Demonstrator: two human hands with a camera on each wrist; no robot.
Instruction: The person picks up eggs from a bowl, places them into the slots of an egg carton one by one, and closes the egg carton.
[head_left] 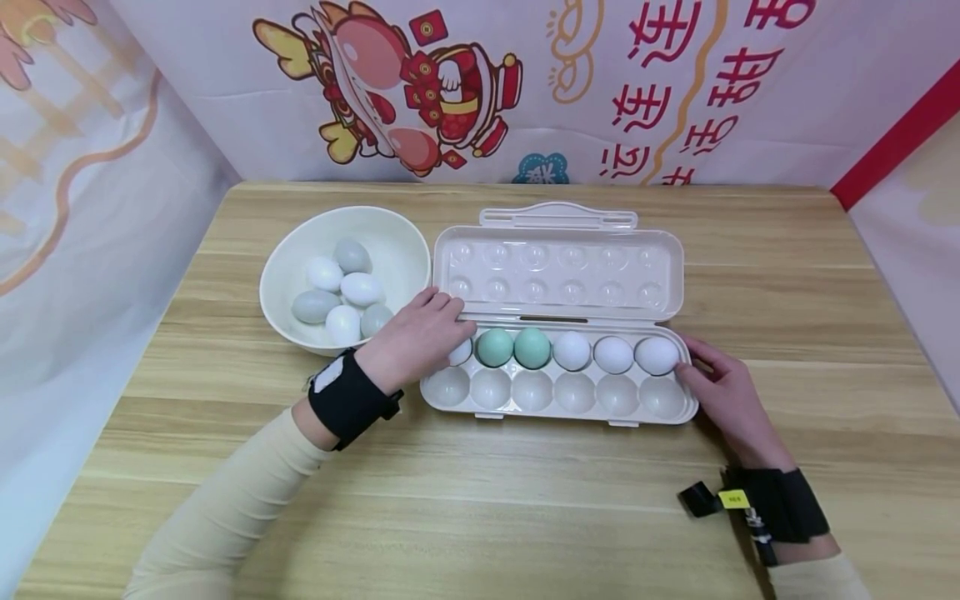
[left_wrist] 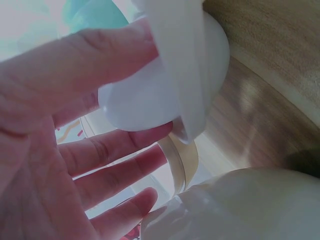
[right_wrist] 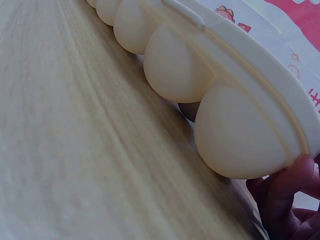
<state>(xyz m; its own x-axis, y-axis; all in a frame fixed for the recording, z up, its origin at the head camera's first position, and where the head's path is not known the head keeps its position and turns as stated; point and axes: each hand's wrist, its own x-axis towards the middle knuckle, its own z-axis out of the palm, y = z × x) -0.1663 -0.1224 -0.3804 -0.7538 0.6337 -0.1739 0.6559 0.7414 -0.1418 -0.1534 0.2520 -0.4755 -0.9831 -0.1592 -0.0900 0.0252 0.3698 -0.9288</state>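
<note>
My left hand (head_left: 416, 342) is at the left end of the egg carton (head_left: 575, 393), thumb and fingers around a white egg (left_wrist: 132, 102) in the back-row corner cup. In the head view the hand partly covers this egg. Along the same row sit two green eggs (head_left: 495, 347) and several white eggs (head_left: 572, 351); the front-row cups hold none. With thumb and fingers at its rim, my right hand (head_left: 729, 400) grips the carton's right end. The right wrist view shows the undersides of the cups (right_wrist: 240, 132) close over the wood.
Left of the carton stands a cream bowl (head_left: 288, 250) with several white and grey eggs (head_left: 362, 288). The carton's lid (head_left: 558, 292) lies open toward the back of the wooden table (head_left: 510, 517). A printed cloth (head_left: 712, 108) hangs behind the table.
</note>
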